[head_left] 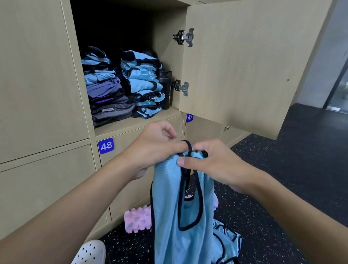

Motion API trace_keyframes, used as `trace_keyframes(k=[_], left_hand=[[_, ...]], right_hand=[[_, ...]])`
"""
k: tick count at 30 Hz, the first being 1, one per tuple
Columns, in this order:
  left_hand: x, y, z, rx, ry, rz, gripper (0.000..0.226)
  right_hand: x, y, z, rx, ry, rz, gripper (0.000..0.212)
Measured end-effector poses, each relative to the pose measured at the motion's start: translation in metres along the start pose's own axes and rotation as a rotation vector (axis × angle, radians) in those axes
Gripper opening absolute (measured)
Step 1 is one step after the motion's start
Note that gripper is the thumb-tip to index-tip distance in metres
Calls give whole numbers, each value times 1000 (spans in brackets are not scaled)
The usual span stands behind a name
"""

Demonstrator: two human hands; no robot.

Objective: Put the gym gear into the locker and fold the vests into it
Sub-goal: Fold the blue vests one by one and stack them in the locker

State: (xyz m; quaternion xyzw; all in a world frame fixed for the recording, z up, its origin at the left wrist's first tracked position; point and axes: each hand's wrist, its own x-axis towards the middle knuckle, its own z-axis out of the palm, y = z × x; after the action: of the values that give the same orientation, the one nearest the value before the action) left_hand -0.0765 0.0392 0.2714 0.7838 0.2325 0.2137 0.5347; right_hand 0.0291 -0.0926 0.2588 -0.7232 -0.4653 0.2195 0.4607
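A light blue mesh vest (174,216) with dark trim hangs in front of me, held up by its shoulder straps. My left hand (152,149) pinches the straps from the left and my right hand (214,162) pinches them from the right, thumbs meeting at the top. Above stands the open locker (127,125), its shelf holding two stacks: folded blue vests (143,83) on the right, and blue vests over purple and grey clothes (106,96) on the left. A black bottle (165,89) stands at the shelf's right end.
The locker door (248,60) is swung open to the right, above my right hand. On the dark speckled floor lie a pink foam roller (137,219) against the lockers and more blue vests (226,248). My white shoe (89,255) is at bottom centre.
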Motion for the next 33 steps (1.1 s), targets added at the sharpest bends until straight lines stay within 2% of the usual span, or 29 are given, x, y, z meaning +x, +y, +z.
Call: trace_keyframes(k=[4, 6, 10, 14, 16, 19, 23, 28, 29, 33], left_hand=[[-3, 0, -10, -36, -195, -22, 35], [-6, -1, -14, 20, -246, 39, 35], [-4, 0, -16, 40, -121, 163, 20], [-3, 0, -11, 107, -13, 307, 8], [-3, 1, -8, 95, -13, 345, 7], [-4, 3, -5, 83, -28, 377, 11], [-4, 4, -6, 81, -57, 380, 9], [-3, 1, -17, 165, -133, 327, 7], [-2, 1, -19, 211, -120, 342, 3], [-2, -2, -20, 284, -44, 398, 16]], right_hand=[[2, 3, -7, 46, 60, 4, 36], [2, 4, -15, 97, 78, 32, 28], [0, 4, -24, 122, 158, 84, 15], [-1, 2, -28, 106, 330, 7, 37], [-5, -3, -29, 94, 287, -68, 36], [-6, -5, -27, -51, 182, -109, 30], [-5, -3, -26, -107, 181, -70, 2], [-7, -2, -33, -140, 249, -81, 13], [-7, -2, -35, -144, 250, -82, 13], [-7, -2, -37, -132, 246, -82, 15]])
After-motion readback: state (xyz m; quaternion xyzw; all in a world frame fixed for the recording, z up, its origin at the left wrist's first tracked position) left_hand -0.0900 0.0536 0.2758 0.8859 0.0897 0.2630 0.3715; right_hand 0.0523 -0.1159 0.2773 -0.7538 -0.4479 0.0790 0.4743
